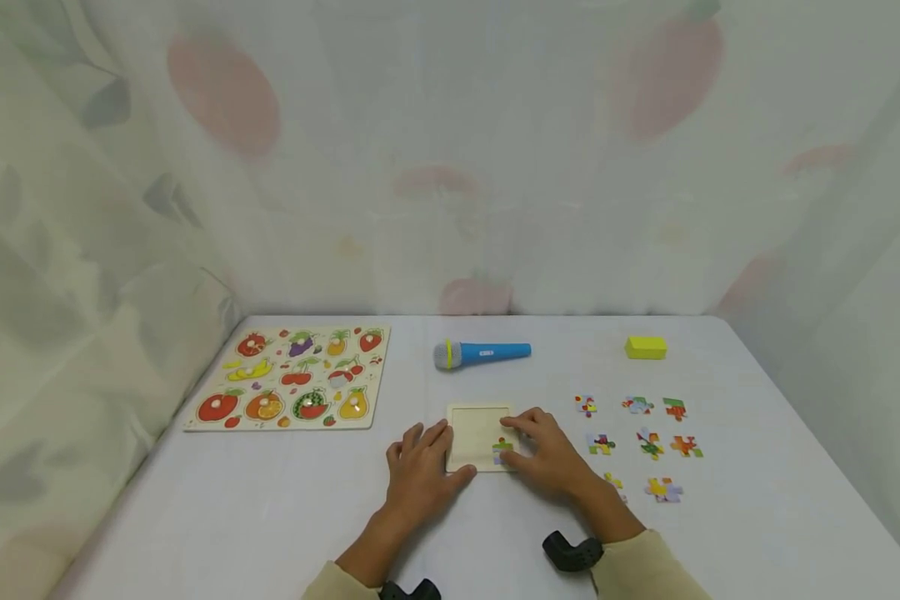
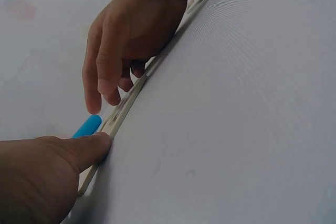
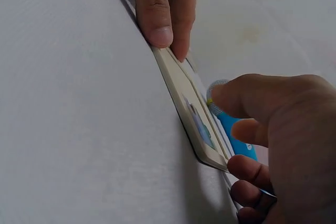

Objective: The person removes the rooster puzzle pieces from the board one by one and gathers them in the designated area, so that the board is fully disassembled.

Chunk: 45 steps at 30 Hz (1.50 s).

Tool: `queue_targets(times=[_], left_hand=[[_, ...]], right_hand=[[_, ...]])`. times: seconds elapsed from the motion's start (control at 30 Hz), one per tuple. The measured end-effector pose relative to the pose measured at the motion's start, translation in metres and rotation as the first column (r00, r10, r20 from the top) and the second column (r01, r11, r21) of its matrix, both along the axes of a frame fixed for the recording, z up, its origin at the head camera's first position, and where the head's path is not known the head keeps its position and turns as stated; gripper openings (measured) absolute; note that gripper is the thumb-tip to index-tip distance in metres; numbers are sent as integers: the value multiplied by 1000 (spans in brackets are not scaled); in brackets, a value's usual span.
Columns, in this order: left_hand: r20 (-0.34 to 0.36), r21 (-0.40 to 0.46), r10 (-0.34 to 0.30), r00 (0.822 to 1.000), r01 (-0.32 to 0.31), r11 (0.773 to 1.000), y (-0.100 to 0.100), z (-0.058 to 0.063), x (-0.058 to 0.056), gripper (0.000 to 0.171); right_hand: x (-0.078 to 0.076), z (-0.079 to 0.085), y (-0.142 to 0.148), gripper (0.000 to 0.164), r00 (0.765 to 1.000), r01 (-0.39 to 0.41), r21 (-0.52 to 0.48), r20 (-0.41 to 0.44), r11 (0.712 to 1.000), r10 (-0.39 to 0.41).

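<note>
A small square wooden puzzle tray (image 1: 465,442) lies between the two hands in the head view. One puzzle piece (image 1: 502,451), green and purple, lies inside its lower right corner. My left hand (image 1: 423,468) rests at the tray's left side, fingers along that edge. Its thumb (image 2: 94,149) presses on the near rim. Over the tray's right edge reaches my right hand (image 1: 551,458), thumb and index finger spread apart. In the right wrist view nothing sits between that thumb and finger, and the other fingers bend loosely.
Several loose puzzle pieces (image 1: 649,444) lie right of the tray, one partly hidden behind the right wrist. Behind the tray is a blue toy microphone (image 1: 487,353). A fruit peg board (image 1: 360,419) lies at the left; a yellow block (image 1: 646,347) stands at the back right.
</note>
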<state>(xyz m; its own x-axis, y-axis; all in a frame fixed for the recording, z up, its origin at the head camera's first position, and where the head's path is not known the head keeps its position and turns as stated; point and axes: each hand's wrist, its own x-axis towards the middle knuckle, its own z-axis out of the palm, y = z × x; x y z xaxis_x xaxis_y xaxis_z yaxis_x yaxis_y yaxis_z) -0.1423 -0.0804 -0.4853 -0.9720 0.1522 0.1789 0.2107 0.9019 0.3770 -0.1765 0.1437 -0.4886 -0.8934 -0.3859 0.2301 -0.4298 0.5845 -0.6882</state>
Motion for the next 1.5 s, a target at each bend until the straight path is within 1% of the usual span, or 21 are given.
queue_targets(times=[0.17,0.27,0.37,0.57,0.7,0.87,1.0,1.13,1.27,1.4,1.5], left_hand=[[10,3,8,1000,-8,1000,0,0,1,73],[13,-2,10,1000,-10,1000,0,-1,1,73],[13,-7,9,1000,-9,1000,0,0,1,73],[10,-11,12,1000,-12,1000,-1,1,1,74],[9,-10,15,1000,-14,1000,-3,0,2,73],[11,-8,15,1000,-15,1000,-3,-1,2,72],[9,2,13,1000,-13,1000,-3,-2,1,72],[3,1,6,1000,-6,1000,-1,-2,1,72],[-9,-2,3,1000,-3,1000,0,-1,1,72],[-7,2,2,1000,-2,1000,0,1,1,72],[-4,4,2,1000,-2,1000,0,1,1,72]], right_hand=[[3,1,-1,37,1000,-18,74,-22,997,19],[4,3,-3,32,999,-13,120,-33,993,17],[4,4,-5,28,999,-4,144,-34,990,9],[3,4,-9,25,1000,9,123,-19,992,-7],[2,1,-10,27,999,4,92,-41,996,0],[1,-1,-9,32,995,-38,37,-92,999,41],[2,-2,-7,32,993,-69,16,-90,997,70],[3,-2,-3,34,991,-104,23,-86,994,106],[3,-1,1,38,983,-144,45,-110,989,148],[3,3,3,39,977,-160,95,-126,983,171],[2,8,4,39,969,-164,120,-165,979,183]])
